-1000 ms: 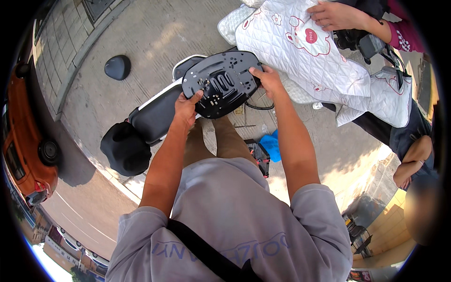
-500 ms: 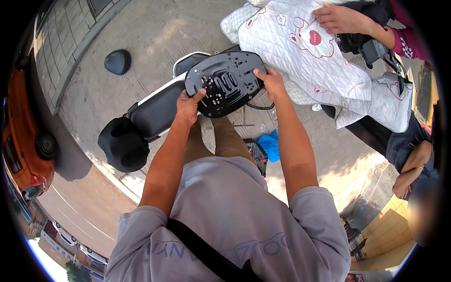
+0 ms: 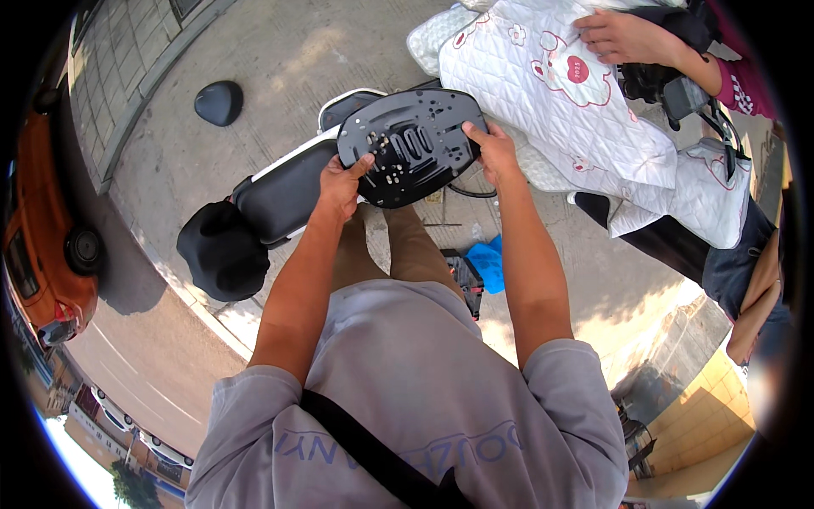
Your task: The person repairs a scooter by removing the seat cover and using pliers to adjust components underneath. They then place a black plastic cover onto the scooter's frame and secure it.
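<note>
I hold a black plate [image 3: 405,153] with many small holes and raised slots between my two hands, over a scooter with a black seat [image 3: 284,195] and white trim. My left hand [image 3: 346,182] is closed on the plate's lower left edge, thumb on top. My right hand [image 3: 493,148] grips its right edge the same way. Behind the seat's left end sits a black covered bulky item [image 3: 222,250]. To the upper right of the plate, a white quilted cover [image 3: 551,114] with red cartoon animals is draped over another vehicle.
A black rounded case [image 3: 219,103] lies on the concrete. A toolbox [image 3: 465,284] and blue bag [image 3: 485,265] sit beside my legs. An orange car [image 3: 47,280] stands at left. Another person's hand [image 3: 627,38] rests near the quilted cover; a second person [image 3: 755,288] is at far right.
The plate and both my hands have risen slightly in the picture, still gripping. The other person's hand has shifted slightly right, and the person at far right has moved their arms.
</note>
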Action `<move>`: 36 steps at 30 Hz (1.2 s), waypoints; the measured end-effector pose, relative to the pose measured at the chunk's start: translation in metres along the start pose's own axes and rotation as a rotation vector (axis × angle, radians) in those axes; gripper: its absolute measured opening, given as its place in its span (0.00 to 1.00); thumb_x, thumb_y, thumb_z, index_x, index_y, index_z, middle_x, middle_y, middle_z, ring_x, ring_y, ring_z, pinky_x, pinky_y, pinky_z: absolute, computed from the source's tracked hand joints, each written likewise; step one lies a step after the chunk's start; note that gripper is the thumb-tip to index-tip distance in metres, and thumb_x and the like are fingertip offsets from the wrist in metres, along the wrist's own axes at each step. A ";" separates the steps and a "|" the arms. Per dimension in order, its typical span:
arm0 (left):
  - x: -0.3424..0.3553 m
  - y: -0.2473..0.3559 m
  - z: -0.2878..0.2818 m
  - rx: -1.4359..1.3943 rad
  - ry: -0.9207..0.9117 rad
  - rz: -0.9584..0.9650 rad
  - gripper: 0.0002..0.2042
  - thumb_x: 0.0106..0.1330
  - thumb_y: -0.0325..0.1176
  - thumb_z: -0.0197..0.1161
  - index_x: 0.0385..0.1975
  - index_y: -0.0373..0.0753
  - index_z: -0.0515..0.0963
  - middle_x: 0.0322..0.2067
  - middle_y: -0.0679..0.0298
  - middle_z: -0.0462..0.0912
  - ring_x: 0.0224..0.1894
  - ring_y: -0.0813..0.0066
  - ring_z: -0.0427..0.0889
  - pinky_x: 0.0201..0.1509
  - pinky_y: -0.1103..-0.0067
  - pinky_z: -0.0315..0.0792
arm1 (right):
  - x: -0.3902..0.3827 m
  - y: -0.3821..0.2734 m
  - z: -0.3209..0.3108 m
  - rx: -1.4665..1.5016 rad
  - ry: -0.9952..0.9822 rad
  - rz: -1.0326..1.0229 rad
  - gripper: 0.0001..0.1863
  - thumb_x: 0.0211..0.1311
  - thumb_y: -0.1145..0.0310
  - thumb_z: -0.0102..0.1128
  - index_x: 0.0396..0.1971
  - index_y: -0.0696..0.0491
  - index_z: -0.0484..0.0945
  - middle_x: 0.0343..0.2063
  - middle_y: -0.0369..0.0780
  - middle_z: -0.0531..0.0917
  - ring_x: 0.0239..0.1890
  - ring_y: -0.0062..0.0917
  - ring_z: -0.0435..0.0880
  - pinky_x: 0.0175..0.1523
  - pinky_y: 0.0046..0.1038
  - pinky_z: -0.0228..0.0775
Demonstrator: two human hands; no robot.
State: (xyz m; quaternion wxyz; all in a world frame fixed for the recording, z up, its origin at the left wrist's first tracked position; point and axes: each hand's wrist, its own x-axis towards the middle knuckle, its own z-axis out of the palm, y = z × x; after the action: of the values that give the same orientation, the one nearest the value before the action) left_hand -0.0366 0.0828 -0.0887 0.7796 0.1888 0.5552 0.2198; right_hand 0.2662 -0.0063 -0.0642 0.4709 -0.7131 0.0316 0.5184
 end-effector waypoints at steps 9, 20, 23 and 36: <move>0.006 -0.006 -0.004 0.003 0.009 0.031 0.24 0.64 0.28 0.79 0.57 0.33 0.76 0.48 0.58 0.87 0.47 0.66 0.88 0.51 0.66 0.85 | 0.004 0.021 -0.001 0.220 0.033 0.073 0.33 0.59 0.68 0.80 0.63 0.56 0.75 0.49 0.38 0.87 0.47 0.26 0.86 0.49 0.30 0.78; -0.002 0.003 0.001 0.028 0.039 -0.001 0.25 0.63 0.28 0.79 0.58 0.35 0.76 0.47 0.62 0.87 0.46 0.69 0.87 0.53 0.69 0.82 | -0.019 0.059 0.026 0.479 -0.030 0.033 0.33 0.57 0.74 0.81 0.62 0.53 0.74 0.53 0.39 0.86 0.55 0.32 0.86 0.59 0.37 0.79; -0.002 0.004 0.000 0.015 0.024 -0.018 0.26 0.64 0.28 0.79 0.59 0.34 0.75 0.47 0.62 0.87 0.47 0.69 0.87 0.54 0.69 0.81 | -0.020 0.059 0.025 0.472 -0.052 0.048 0.33 0.57 0.73 0.81 0.62 0.53 0.75 0.54 0.39 0.85 0.55 0.32 0.86 0.60 0.37 0.79; -0.003 0.010 0.000 0.095 0.026 -0.059 0.26 0.63 0.30 0.79 0.59 0.38 0.75 0.48 0.62 0.87 0.47 0.70 0.86 0.53 0.67 0.81 | -0.016 0.062 0.021 0.437 -0.057 0.026 0.30 0.60 0.73 0.80 0.61 0.53 0.76 0.54 0.39 0.86 0.55 0.30 0.85 0.62 0.35 0.77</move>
State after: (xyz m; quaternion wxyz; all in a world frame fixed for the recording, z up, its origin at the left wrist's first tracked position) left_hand -0.0387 0.0895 -0.0808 0.7687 0.2063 0.5803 0.1725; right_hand 0.2104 -0.0329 -0.0916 0.6082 -0.5787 0.1393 0.5252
